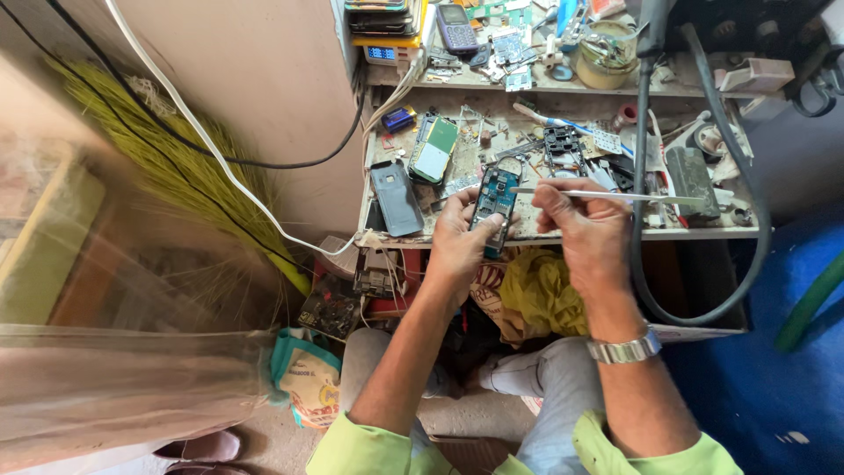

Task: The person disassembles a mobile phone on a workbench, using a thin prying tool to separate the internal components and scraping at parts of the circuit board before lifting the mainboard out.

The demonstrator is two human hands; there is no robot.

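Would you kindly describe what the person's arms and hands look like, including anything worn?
Both forearms are bare, with lime-green sleeves pushed up to the elbows. The right wrist carries a silver metal watch. The left hand and right hand wear no gloves or rings.

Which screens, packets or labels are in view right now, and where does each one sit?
Phone screen panel: bench top, left of centre, green-edged rectangle, pale face.
Keypad phone: upper shelf, purple, small dark screen.
Small display: shelf's left end, lit blue.
Printed bag: floor, teal and cream.

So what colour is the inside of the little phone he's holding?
Blue, the opened phone in the left hand; seen in the head view.
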